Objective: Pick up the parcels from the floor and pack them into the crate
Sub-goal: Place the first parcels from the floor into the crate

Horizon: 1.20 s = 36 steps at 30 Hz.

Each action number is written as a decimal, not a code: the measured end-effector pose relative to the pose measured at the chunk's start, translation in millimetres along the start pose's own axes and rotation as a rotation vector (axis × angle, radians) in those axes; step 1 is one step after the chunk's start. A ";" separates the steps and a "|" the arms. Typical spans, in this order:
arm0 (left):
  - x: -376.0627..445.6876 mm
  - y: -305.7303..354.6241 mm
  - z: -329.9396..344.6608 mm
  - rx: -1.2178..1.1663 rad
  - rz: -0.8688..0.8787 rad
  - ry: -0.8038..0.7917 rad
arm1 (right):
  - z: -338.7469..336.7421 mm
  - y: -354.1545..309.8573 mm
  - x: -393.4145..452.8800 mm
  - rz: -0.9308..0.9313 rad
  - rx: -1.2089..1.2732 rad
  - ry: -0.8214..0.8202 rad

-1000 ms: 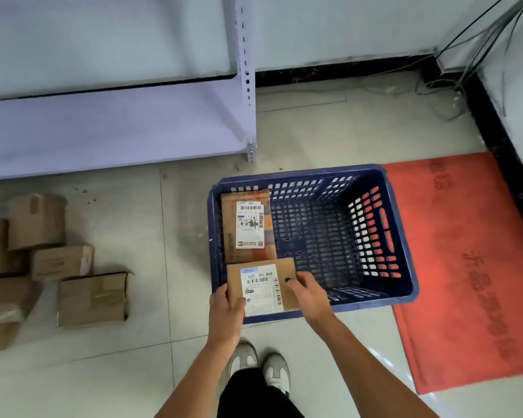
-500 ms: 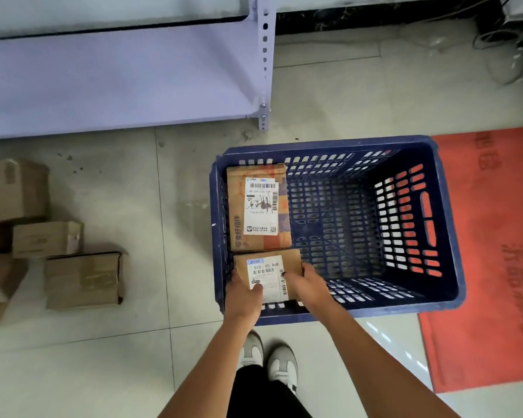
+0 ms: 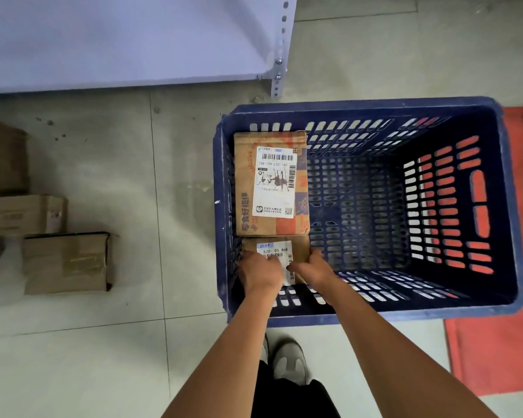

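Parcel [image 3: 280,251] with a white label is held low inside the blue crate [image 3: 372,105], at its near-left corner, touching a larger labelled parcel [image 3: 271,184] lying beyond it. The left hand [image 3: 258,274] is laid over its left edge, the right hand [image 3: 311,267] over its right edge, fingers curled round the box. Three cardboard boxes [image 3: 65,262] are seen on the floor [image 3: 163,357], well apart to the left. A red mat [image 3: 492,357] is partly covered by the crate.

head view: single camera | worn on the person's head | faces steeply down over the forearms | close above the blue crate [image 3: 372,107] | tiled floor [image 3: 163,182] fills the surroundings | no second view
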<state>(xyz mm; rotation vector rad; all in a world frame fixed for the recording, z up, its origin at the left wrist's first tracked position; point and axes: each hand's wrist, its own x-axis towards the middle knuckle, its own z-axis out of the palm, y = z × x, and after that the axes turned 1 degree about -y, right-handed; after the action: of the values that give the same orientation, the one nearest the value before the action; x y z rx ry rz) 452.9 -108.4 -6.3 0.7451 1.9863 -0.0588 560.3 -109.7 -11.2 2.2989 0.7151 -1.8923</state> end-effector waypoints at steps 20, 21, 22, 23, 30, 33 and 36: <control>23.8 -6.7 12.2 -0.006 -0.043 -0.018 | 9.5 4.0 29.8 -0.045 -0.085 0.046; 24.9 -6.9 11.5 -0.004 -0.042 -0.013 | 9.4 4.6 31.0 -0.048 -0.090 0.044; 25.9 -7.1 10.9 -0.009 -0.037 -0.001 | 8.9 4.7 31.2 -0.049 -0.094 0.041; 25.7 -8.2 10.2 -0.025 -0.033 0.007 | 7.9 4.8 29.3 -0.052 -0.102 0.040; -26.9 -4.4 -24.9 -0.369 0.093 -0.098 | -5.4 -2.5 -43.5 -0.165 0.001 0.080; -68.3 0.1 -59.7 -0.453 0.154 -0.187 | -11.0 -14.7 -102.0 -0.234 0.116 0.083; -101.5 4.7 -104.6 -0.574 0.201 -0.202 | -5.4 -33.3 -155.6 -0.309 0.168 0.068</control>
<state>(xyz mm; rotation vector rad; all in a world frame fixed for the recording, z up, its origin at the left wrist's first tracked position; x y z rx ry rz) 407.7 -117.6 132.0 0.5297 1.6090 0.5147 531.9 -125.1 144.8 2.4858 1.0085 -2.0802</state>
